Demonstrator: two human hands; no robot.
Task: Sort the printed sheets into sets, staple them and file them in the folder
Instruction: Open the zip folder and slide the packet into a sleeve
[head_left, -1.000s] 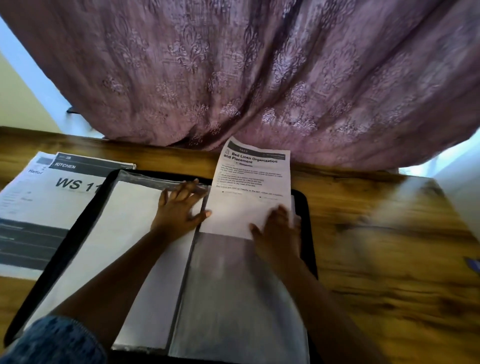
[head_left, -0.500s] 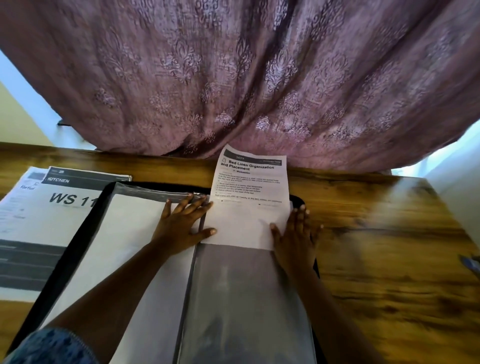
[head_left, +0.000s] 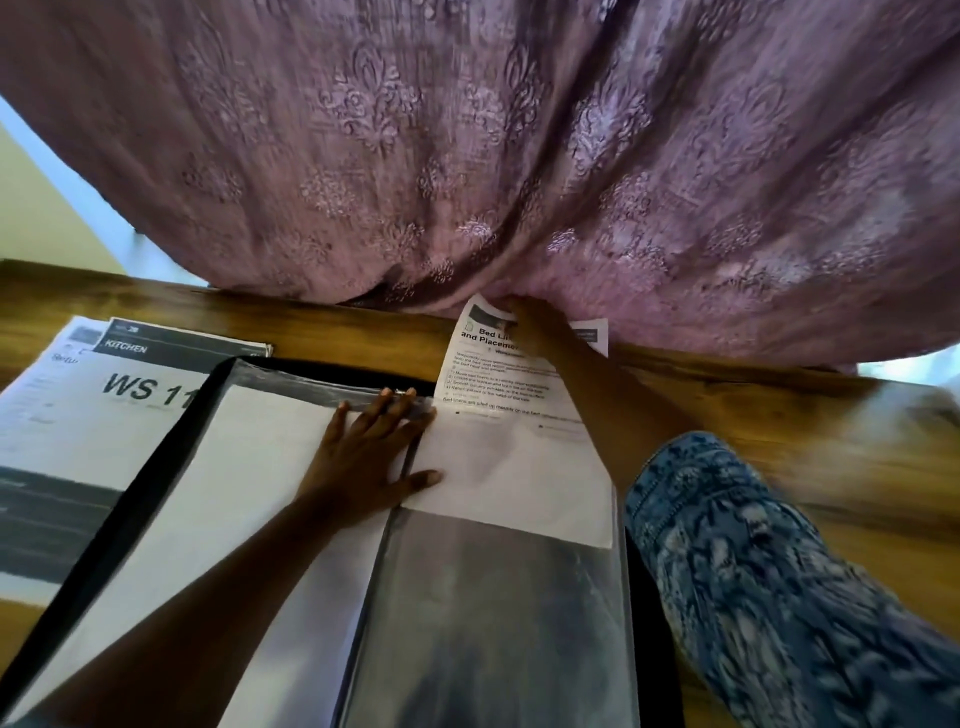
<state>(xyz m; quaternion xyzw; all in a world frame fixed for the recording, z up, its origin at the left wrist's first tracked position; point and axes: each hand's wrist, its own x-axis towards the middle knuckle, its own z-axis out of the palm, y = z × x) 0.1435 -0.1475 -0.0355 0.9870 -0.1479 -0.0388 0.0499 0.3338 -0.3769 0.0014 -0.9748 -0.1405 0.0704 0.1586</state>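
Entry, filing step, judged part done.

- Left hand (head_left: 371, 457): lay flat, fingers spread, pressing the left page of the folder (head_left: 156, 467) beside the spine. It grasped nothing.
- Right hand (head_left: 537, 327): lay at the far edge of the printed sheet (head_left: 519, 467), hard against the curtain (head_left: 519, 156). I could not tell whether it pinched that edge or only pushed it.
- Printed sheet: its lower part appeared to be inside the clear pocket (head_left: 493, 623) on the folder's right side. The headed half stuck out over the table (head_left: 779, 415).
- Unfiled stack (head_left: 104, 405): headed KITCHEN, left of the folder and partly under its edge.
- Handling note: drive the sheet squarely down the pocket, with the flat hand pinning the folder. Go slowly, as a skewed corner would likely catch and crease.
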